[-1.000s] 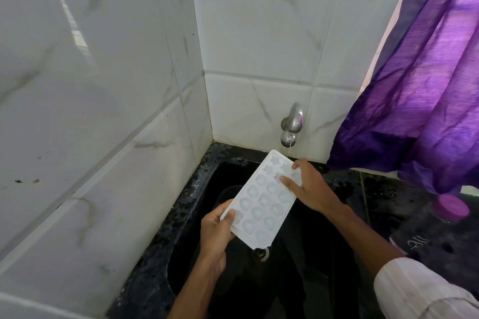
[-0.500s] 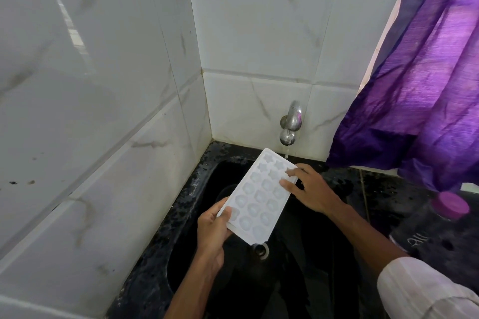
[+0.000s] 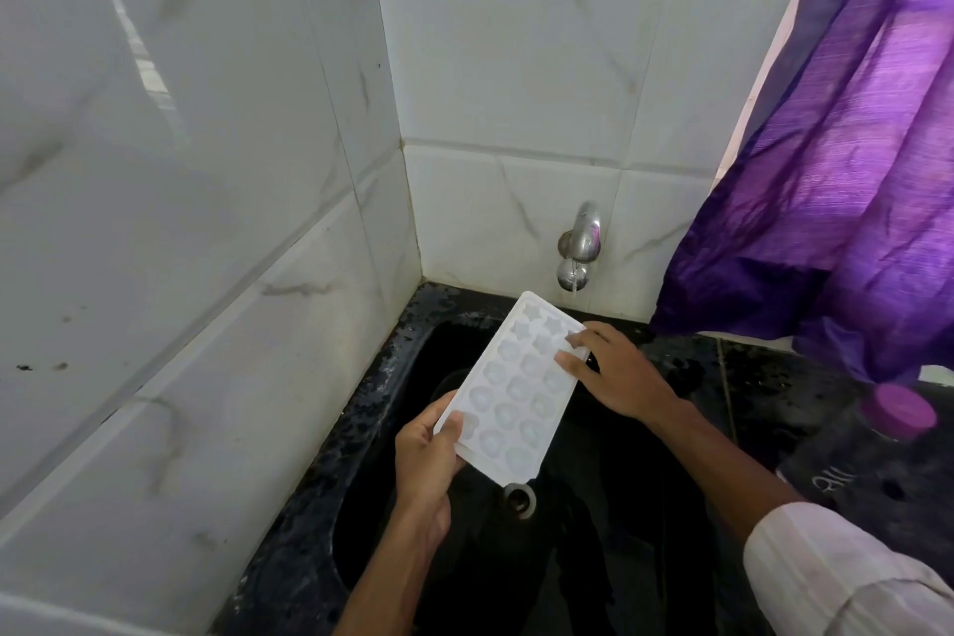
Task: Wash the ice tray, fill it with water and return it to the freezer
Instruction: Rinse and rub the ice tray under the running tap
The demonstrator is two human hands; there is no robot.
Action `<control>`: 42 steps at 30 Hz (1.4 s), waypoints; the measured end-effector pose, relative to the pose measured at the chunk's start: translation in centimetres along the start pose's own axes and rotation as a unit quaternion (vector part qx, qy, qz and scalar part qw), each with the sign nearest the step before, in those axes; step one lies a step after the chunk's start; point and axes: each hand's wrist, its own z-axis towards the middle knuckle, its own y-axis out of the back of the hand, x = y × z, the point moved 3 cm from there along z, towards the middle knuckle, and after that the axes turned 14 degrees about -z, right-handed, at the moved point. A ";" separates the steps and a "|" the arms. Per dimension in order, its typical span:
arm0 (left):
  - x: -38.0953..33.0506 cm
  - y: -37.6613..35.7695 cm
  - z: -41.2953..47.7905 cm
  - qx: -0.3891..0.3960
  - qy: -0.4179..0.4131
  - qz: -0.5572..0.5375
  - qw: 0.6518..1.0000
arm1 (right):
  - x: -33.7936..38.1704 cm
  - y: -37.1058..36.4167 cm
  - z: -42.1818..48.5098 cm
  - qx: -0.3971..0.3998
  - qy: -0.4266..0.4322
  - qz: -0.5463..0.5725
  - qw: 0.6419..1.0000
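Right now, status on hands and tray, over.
Left hand grips ice tray at near corner; right hand holds far edge. Tray tilted over sink, tap running. Nothing blocking.

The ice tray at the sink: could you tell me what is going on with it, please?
A person holds a white ice tray tilted over the black sink, its far end at the thin stream from the wall tap. The left hand grips the near corner; the right hand holds the far right edge. Washing seems under way.
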 end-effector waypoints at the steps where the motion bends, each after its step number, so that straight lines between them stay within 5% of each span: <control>1: 0.0 0.1 0.1 0.002 0.001 0.002 1.000 | -0.1 0.1 0.0 -0.004 0.000 -0.005 1.000; 25: 1.6 1.7 1.9 -0.021 0.005 0.001 1.000 | 0.8 -0.6 -0.3 0.005 -0.023 0.004 1.000; 29: 1.5 1.9 2.4 -0.030 -0.050 0.069 0.996 | 1.6 -1.2 -0.5 -0.019 -0.123 0.142 0.982; 32: 1.2 1.2 2.1 -0.023 -0.127 0.139 0.982 | 3.1 -2.1 -1.5 0.011 -0.264 0.358 0.895; 36: 0.8 0.6 1.5 0.040 -0.312 0.277 0.908 | 5.3 -3.2 -2.7 0.059 -0.319 0.660 0.678; 39: 1.4 0.8 1.1 0.099 -0.396 0.333 0.850 | 6.2 -4.2 -3.3 0.042 -0.328 0.779 0.533; 42: 1.9 0.9 0.8 0.140 -0.477 0.376 0.782 | 6.9 -4.8 -4.2 -0.029 -0.364 0.825 0.431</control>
